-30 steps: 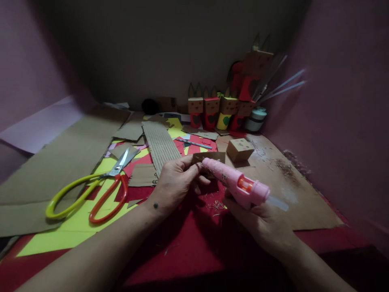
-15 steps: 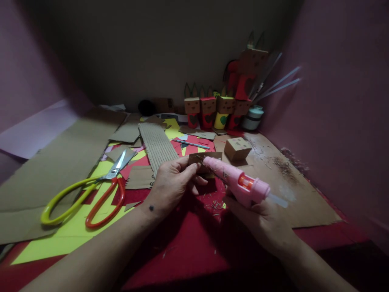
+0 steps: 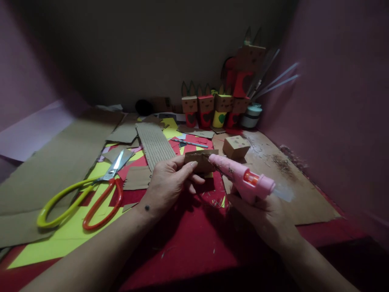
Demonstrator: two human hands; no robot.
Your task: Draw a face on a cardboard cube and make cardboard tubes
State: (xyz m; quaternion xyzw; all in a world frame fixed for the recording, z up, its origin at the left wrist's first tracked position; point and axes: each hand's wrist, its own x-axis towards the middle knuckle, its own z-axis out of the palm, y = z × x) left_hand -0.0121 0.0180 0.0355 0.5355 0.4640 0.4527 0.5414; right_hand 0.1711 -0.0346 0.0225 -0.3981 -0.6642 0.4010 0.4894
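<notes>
My left hand (image 3: 170, 178) is closed on a small brown cardboard piece (image 3: 201, 162), pinching its left end between thumb and fingers. A shiny dark line, apparently glue, runs along the upper edge of that piece. In my right hand (image 3: 261, 215) is a pink hot glue gun (image 3: 240, 172), gripped by its handle, with a glue stick (image 3: 283, 192) poking out of the back. The gun's nozzle is at the right part of the cardboard's top edge. A small cardboard box (image 3: 236, 147) with a drawn face sits just beyond the gun.
Scissors (image 3: 111, 174) with yellow and red handles lie open at left on yellow paper (image 3: 57, 243). Corrugated cardboard (image 3: 154, 144) and a pencil (image 3: 190, 143) lie mid-table. Several cardboard figures (image 3: 206, 111) stand at the back beside a pale container (image 3: 252, 115). A cardboard sheet (image 3: 310, 202) covers the right side.
The glue gun's nozzle has slid rightward along the cardboard's top edge, and the shiny line behind it is longer. My left hand still holds the piece. The whole view has shifted slightly.
</notes>
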